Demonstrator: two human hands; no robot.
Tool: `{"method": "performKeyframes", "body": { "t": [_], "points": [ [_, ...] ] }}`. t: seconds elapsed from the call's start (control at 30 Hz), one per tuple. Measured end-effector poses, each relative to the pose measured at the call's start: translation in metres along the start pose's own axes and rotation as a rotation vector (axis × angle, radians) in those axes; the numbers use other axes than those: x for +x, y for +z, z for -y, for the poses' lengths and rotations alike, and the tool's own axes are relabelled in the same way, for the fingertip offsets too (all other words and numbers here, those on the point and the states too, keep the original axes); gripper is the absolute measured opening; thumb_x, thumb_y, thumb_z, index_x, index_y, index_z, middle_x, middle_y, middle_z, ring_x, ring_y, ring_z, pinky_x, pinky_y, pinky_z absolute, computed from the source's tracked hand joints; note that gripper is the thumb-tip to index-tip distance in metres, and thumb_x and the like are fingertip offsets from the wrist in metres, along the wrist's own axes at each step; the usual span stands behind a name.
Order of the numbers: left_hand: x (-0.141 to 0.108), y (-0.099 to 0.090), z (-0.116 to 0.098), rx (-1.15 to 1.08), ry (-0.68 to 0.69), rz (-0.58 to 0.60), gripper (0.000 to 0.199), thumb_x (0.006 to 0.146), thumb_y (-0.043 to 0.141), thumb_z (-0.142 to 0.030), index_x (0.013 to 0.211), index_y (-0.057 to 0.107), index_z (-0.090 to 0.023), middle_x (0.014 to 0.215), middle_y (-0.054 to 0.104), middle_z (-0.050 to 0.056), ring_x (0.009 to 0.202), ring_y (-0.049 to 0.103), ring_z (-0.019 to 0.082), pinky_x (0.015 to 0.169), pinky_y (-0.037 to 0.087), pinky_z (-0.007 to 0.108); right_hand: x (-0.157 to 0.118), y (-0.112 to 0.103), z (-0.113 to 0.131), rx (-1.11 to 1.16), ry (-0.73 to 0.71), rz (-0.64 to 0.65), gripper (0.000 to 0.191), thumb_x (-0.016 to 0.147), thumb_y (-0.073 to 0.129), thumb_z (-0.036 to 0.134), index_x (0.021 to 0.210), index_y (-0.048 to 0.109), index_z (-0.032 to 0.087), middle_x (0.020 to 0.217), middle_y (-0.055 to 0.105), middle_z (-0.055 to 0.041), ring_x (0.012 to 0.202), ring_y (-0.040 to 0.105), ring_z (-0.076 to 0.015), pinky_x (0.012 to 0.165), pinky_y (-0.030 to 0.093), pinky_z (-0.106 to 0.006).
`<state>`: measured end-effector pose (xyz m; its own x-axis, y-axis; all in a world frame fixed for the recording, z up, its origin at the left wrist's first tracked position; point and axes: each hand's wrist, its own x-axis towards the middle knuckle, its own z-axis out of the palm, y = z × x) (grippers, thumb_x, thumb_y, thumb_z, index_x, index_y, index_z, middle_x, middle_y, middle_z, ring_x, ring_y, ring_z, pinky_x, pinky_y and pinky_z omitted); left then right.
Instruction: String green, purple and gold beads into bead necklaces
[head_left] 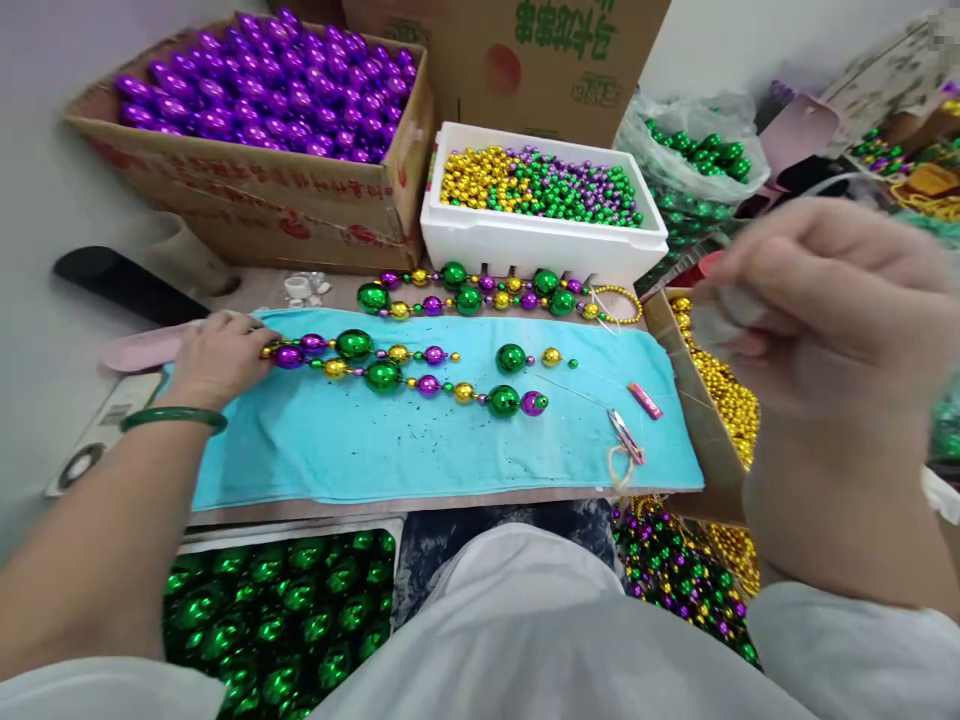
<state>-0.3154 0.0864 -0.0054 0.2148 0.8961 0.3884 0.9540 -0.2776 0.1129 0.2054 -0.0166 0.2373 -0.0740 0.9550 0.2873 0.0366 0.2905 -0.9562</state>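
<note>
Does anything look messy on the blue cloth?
Yes: tiny dark specks are scattered on the blue cloth near the strung beads, like spilled crumbs against its plain colour. I can't tell what they are.

You can read no words for certain: green characters (566, 30) on the far carton (442, 60) and red print (289, 187) on the left carton (247, 238) are too unclear.

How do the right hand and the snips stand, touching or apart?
Apart: the head view shows the right hand well clear of the snips, with blue cloth plainly visible between them.
</note>
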Motion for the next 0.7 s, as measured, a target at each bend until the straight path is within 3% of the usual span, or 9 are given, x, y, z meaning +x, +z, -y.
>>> {"method": "performKeyframes", "body": {
  "t": [0.1,0.17,0.23,0.33,0.43,0.5,0.53,0.63,0.7],
  "points": [
    [0.015,-0.008,-0.003,0.106,0.074,-0.015,0.041,0.073,0.049,-0.062,0.076,0.057,-0.022,0.076,0.051,0.005,0.107,0.051,0.040,0.093,0.032,0.076,0.008,0.009,-0.010,0.045,0.053,0.094,0.018,0.078,0.078,0.030,0.073,0.068,0.016,0.046,0.031,0.0088,0.040,0.032,-0.0033,0.039,0.023,-0.022],
    [0.023,-0.018,-0.041,0.089,0.087,0.039,0.041,0.069,0.058,-0.062,0.078,0.059,-0.022,0.075,0.053,0.004,0.105,0.055,0.041,0.092,0.033,0.078,0.014,0.013,-0.015,0.059,0.093,0.108,0.019,0.077,0.078,0.033,0.074,0.067,0.017,0.046,0.033,0.0089,0.040,0.033,-0.0038,0.039,0.024,-0.022],
    [0.029,-0.028,-0.110,-0.044,0.172,0.160,0.047,0.071,0.065,-0.056,0.103,0.064,-0.022,0.095,0.063,0.009,0.109,0.058,0.041,0.097,0.038,0.071,0.017,0.017,-0.014,0.054,0.072,0.103,0.018,0.079,0.076,0.032,0.074,0.067,0.018,0.047,0.034,0.0083,0.040,0.035,-0.0046,0.038,0.025,-0.021],
    [0.032,-0.034,-0.234,-0.477,0.309,0.289,0.065,0.079,0.067,-0.054,0.134,0.052,-0.024,0.132,0.061,0.011,0.124,0.054,0.033,0.107,0.041,0.052,0.018,0.028,-0.006,0.063,-0.002,0.122,0.013,0.085,0.070,0.025,0.074,0.068,0.018,0.049,0.035,0.0071,0.040,0.034,-0.0050,0.038,0.027,-0.021],
    [0.031,-0.018,-0.320,-0.853,0.345,0.348,0.050,0.082,0.067,-0.050,0.124,0.060,-0.024,0.128,0.064,0.009,0.120,0.058,0.027,0.104,0.045,0.043,0.018,0.034,0.009,0.054,-0.095,0.132,0.018,0.090,0.061,0.017,0.073,0.067,0.016,0.057,0.045,0.0043,0.041,0.032,-0.0040,0.037,0.028,-0.022],
    [0.028,-0.003,-0.342,-1.015,0.285,0.376,0.025,0.087,0.061,-0.043,0.094,0.067,-0.020,0.099,0.072,0.006,0.095,0.066,0.022,0.088,0.051,0.035,0.020,0.024,0.018,0.006,-0.182,0.067,0.021,0.092,0.057,0.012,0.074,0.064,0.015,0.067,0.054,0.0014,0.042,0.033,-0.0032,0.037,0.027,-0.023],
    [0.027,0.004,-0.344,-1.059,0.236,0.385,0.025,0.088,0.058,-0.042,0.083,0.065,-0.019,0.084,0.070,0.005,0.082,0.065,0.019,0.078,0.052,0.032,0.022,0.014,0.022,-0.021,-0.235,0.007,0.020,0.093,0.056,0.010,0.074,0.064,0.015,0.071,0.056,0.0006,0.044,0.034,-0.0034,0.038,0.027,-0.023],
    [0.026,0.006,-0.330,-1.071,0.131,0.400,0.030,0.088,0.053,-0.043,0.071,0.057,-0.018,0.063,0.057,0.000,0.060,0.055,0.014,0.059,0.045,0.027,0.029,-0.031,0.027,-0.077,-0.405,-0.247,0.019,0.092,0.059,0.012,0.074,0.063,0.016,0.064,0.045,0.0014,0.048,0.035,-0.0055,0.039,0.026,-0.023],
    [0.027,-0.010,-0.316,-0.982,0.136,0.378,0.030,0.085,0.056,-0.043,0.068,0.055,-0.019,0.060,0.052,-0.002,0.058,0.050,0.013,0.055,0.040,0.026,0.032,-0.063,0.024,-0.088,-0.438,-0.405,0.021,0.092,0.059,0.015,0.071,0.061,0.017,0.056,0.031,0.0041,0.047,0.029,-0.0065,0.038,0.022,-0.024]
  ]
}}
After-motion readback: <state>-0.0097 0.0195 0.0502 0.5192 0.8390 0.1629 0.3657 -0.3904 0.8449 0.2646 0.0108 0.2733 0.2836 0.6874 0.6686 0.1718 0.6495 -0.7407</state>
